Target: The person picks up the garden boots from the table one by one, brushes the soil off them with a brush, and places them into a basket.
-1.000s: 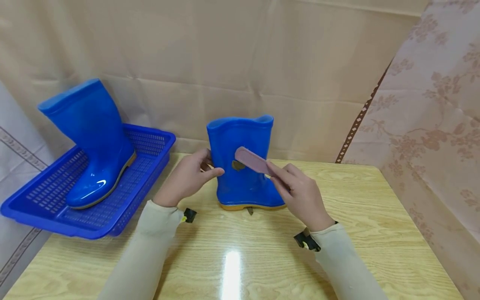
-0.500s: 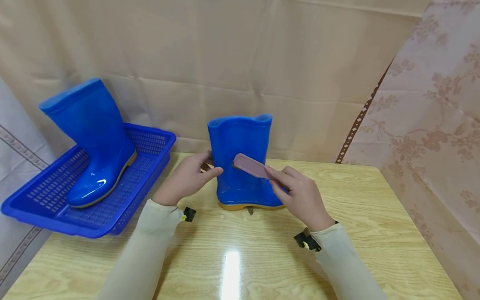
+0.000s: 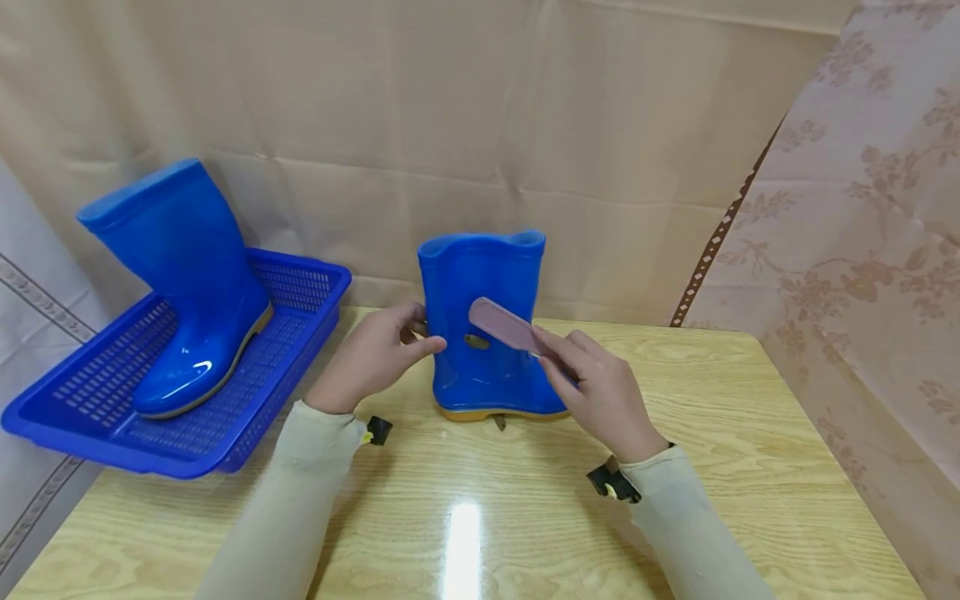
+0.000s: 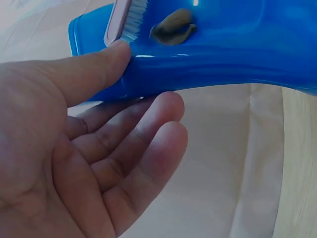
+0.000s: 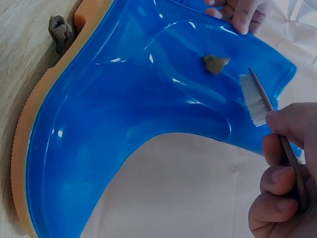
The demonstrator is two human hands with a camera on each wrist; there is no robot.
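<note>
A blue rain boot (image 3: 480,275) with a yellow-orange sole stands upright on the table, toe to the right. My left hand (image 3: 378,354) holds its shaft at the left edge, thumb in front and fingers behind. My right hand (image 3: 600,387) grips a pinkish brush (image 3: 504,323) by its handle. White bristles (image 5: 255,99) face the boot shaft in the right wrist view. Just beside them, a brown mud-like clump (image 5: 215,64) sticks to the shaft; the bristles are apart from it. Another brown lump (image 5: 61,33) lies on the table by the sole.
A second blue boot (image 3: 198,267) leans in a blue perforated plastic basket (image 3: 225,450) at the left. The wood-patterned table (image 3: 712,400) runs up to a beige curtain (image 3: 600,167) at the back. Floral cloth (image 3: 885,250) hangs along the right side.
The brush dipped down over the brown clump, then rose off it again. The clump looks smaller than a second ago. My left hand has hardly moved.
</note>
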